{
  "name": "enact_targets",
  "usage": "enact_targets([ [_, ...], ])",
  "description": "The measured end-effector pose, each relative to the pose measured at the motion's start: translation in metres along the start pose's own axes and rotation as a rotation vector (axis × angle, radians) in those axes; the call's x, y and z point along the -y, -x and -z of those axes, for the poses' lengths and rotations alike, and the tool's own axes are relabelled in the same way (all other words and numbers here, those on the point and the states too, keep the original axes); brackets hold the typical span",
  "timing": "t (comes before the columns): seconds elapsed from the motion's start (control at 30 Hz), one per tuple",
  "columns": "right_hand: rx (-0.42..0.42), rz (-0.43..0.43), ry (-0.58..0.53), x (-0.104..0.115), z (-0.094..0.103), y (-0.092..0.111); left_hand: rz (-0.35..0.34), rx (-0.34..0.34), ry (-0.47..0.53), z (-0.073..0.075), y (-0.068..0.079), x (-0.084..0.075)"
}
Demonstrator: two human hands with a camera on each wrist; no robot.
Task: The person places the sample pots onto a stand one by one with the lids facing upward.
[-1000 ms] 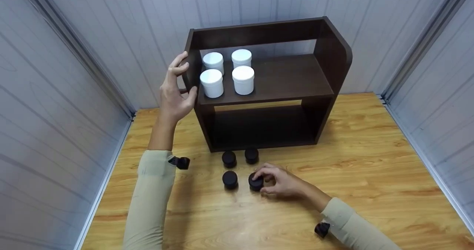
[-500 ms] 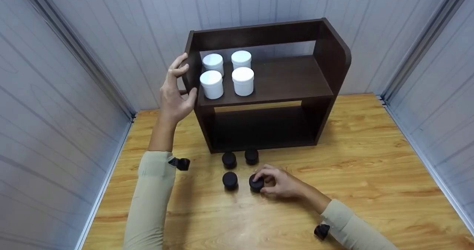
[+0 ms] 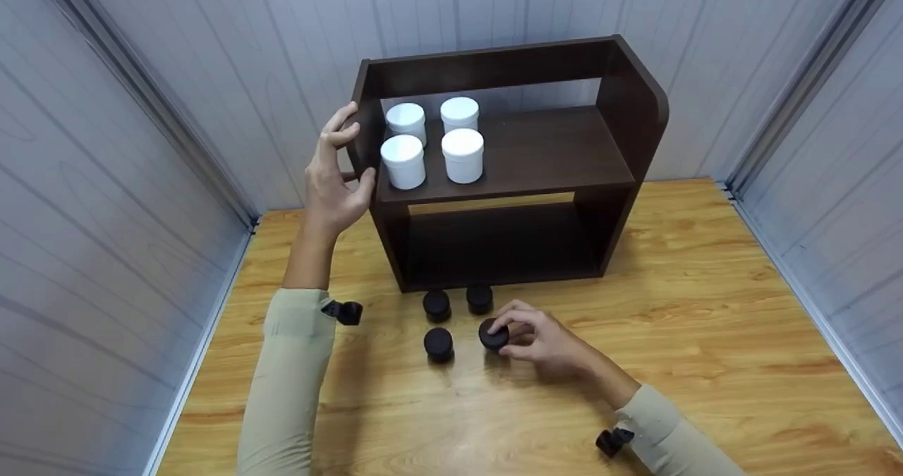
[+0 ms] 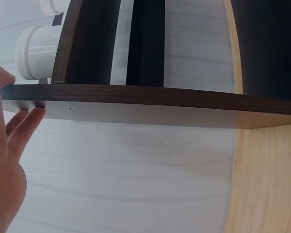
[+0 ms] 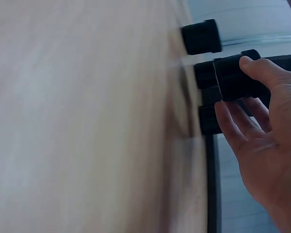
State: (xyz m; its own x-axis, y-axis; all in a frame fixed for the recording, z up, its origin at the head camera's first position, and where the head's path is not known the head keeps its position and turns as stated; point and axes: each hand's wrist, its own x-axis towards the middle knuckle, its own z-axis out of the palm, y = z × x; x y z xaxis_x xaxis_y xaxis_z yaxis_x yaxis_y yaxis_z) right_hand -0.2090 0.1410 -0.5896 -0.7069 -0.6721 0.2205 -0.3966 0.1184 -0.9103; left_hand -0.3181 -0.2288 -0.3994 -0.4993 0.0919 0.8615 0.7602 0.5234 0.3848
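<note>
My left hand [image 3: 335, 180] grips the left side panel of a dark brown two-tier shelf [image 3: 557, 148], thumb on the inner face and fingers on the outer, as the left wrist view also shows. Low over the table, my right hand [image 3: 543, 338] pinches a small black lidded jar [image 3: 493, 335] between thumb and fingers. In the right wrist view this black jar [image 5: 235, 75] is raised off the wood surface. Three more black jars stand to its left and behind, one of them at the near left [image 3: 439, 345]. Several white lidded jars, one at the front [image 3: 463, 156], stand on the upper tier's left part.
The shelf's lower tier [image 3: 501, 247] opens toward me, just behind the black jars. Wood-grain table [image 3: 705, 307] extends on both sides. Pale panelled walls enclose the left [image 3: 106, 215], back and right.
My right hand has lifted the front right black jar off the table, moving it slightly away from me and to the right. The left hand keeps its grip on the shelf.
</note>
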Motion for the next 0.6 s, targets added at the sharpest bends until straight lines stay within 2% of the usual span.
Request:
enact_targets([
  [0.1,-0.031,0.014,-0.036,0.006,0.002,-0.003,0.009,0.0,-0.006,0.001,0.0,0.0],
  [0.4,-0.146,0.034,0.003,0.023,0.017,-0.007,0.017,0.001,-0.002,0.001,0.0,-0.001],
  [0.6,-0.202,0.038,-0.037,0.032,0.028,-0.007,0.022,0.0,-0.005,0.001,0.0,-0.001],
])
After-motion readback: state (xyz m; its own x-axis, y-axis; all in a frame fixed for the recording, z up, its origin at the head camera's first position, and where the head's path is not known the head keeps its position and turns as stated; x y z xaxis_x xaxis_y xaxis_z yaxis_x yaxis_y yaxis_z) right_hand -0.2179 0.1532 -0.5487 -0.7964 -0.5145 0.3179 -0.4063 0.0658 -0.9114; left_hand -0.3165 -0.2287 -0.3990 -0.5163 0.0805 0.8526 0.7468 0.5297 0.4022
